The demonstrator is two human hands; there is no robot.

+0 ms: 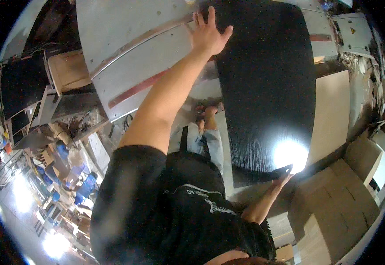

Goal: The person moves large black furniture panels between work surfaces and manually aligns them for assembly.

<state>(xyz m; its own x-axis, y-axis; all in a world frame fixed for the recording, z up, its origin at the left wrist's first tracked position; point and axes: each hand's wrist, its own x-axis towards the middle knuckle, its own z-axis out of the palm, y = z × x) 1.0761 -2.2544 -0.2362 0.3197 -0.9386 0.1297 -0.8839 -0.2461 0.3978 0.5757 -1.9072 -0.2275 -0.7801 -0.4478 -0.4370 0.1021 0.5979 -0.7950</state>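
the big black board [263,79] is in front of the person, a bit to the right. its far part looks to lie across the grey table [135,48], and its near end sticks out toward the person.

the left hand [208,34] is way out at the far part, by the board's left side. it is open, with the fingers spread wide and the thumb out over the black top. it is not gripping anything. the right hand [284,176] is down low at the near right corner of the board. a bright shine [291,154] sits right there, so i can't tell if that hand is closed on the edge or just pressed to it.

here is what could go wrong. the board is long, and a lot of it hangs past the table, so the near end could drop if the right hand slips. one bare foot [210,111] is on the floor close to the board's left side, so a falling board could hurt it. the left arm is stretched far, so a hard push there could make the person wobble. if the board swings to the right, it could bump the tan board [333,110] just beside it or the brown boxes [342,203] near its corner. rubbing on the red strip [139,88] or the table edge could scratch it.
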